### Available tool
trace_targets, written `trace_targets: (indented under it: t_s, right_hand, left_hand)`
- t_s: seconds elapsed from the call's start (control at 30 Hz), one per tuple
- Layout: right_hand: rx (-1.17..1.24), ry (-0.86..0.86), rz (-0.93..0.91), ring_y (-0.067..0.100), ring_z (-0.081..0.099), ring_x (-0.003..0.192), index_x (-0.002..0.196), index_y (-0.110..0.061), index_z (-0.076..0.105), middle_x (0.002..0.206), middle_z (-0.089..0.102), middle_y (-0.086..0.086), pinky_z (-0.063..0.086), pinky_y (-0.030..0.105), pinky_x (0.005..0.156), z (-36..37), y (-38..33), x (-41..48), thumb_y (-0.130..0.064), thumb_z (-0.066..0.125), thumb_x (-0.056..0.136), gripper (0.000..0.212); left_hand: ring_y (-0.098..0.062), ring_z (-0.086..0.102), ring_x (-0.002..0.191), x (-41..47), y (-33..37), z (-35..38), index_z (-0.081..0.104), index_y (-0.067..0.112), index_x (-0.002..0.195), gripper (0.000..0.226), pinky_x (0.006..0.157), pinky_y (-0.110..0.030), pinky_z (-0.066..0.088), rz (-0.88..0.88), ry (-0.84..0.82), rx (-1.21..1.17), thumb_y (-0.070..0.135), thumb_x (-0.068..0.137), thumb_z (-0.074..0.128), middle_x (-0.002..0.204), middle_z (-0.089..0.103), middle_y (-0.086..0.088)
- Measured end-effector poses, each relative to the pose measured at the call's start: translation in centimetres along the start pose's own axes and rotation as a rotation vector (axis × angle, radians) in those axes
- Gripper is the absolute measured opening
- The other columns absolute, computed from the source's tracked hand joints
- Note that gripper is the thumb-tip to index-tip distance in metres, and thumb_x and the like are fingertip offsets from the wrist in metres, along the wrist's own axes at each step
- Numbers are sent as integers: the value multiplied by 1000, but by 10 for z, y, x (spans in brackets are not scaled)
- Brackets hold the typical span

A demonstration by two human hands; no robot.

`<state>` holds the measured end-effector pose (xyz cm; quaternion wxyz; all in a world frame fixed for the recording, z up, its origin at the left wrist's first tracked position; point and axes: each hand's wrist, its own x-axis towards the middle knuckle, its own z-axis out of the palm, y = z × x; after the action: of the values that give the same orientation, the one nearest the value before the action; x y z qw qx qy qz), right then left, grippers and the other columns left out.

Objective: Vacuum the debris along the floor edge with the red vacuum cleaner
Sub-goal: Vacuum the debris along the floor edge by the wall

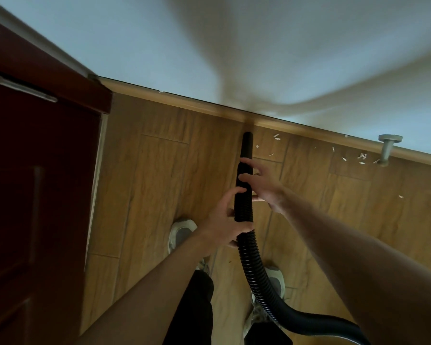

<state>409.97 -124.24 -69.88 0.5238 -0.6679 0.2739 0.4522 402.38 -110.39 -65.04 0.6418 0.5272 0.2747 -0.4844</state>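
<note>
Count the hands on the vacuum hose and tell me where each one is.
2. The left hand grips the black hose lower down, nearer the body; the right hand holds it farther along, behind the nozzle near the baseboard.

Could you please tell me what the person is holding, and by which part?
The black vacuum hose, with both hands: the left hand grips its ribbed section, the right hand curls round it farther forward, just behind the smooth nozzle.
</note>
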Motion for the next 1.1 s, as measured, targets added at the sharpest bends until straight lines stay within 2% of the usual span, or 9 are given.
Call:
trace_targets:
  t_s: [0.23, 0.47, 0.7, 0.9, 1.1]
  right_hand:
    - [56, 34, 15, 17, 69, 87, 142, -31, 48, 107, 62, 4, 55, 20, 51, -26, 11, -9, -11, 57, 96, 51]
    - [84, -8, 61, 19, 70, 91, 141, -32, 49, 109, 64, 6, 57, 24, 55, -30, 31, -22, -11, 59, 95, 51]
    - [105, 30, 66, 13, 71, 78, 142, -31, 49, 104, 63, 6, 56, 22, 53, -24, 63, -38, -10, 59, 96, 52]
    - [123, 34, 106, 17, 70, 86, 142, -31, 49, 105, 63, 6, 57, 23, 55, -23, 85, -51, -10, 57, 96, 52]
    - [122, -16, 111, 17, 67, 86, 143, -31, 47, 108, 61, 8, 56, 21, 53, -3, 87, -58, -9, 56, 97, 52]
  left_hand:
    - [-21, 66, 103, 6, 6, 26, 41, 49, 135, 76, 63, -33, 63, -37, -35, 5, -1, 86, 70, 124, 58, -7]
    - [-22, 67, 101, -6, -11, 40, 42, 50, 133, 75, 64, -34, 63, -74, -33, 10, -1, 85, 70, 119, 58, -6]
    - [-22, 69, 101, -18, -33, 51, 45, 55, 127, 73, 71, -40, 63, -105, -28, 36, 1, 85, 71, 118, 60, -7]
    - [-24, 67, 102, -23, -52, 60, 45, 60, 120, 75, 67, -39, 63, -141, -44, 53, 1, 82, 73, 118, 58, -5]
    - [-26, 70, 97, -34, -66, 49, 45, 56, 122, 75, 63, -37, 62, -136, -13, 60, 1, 80, 75, 115, 58, -7]
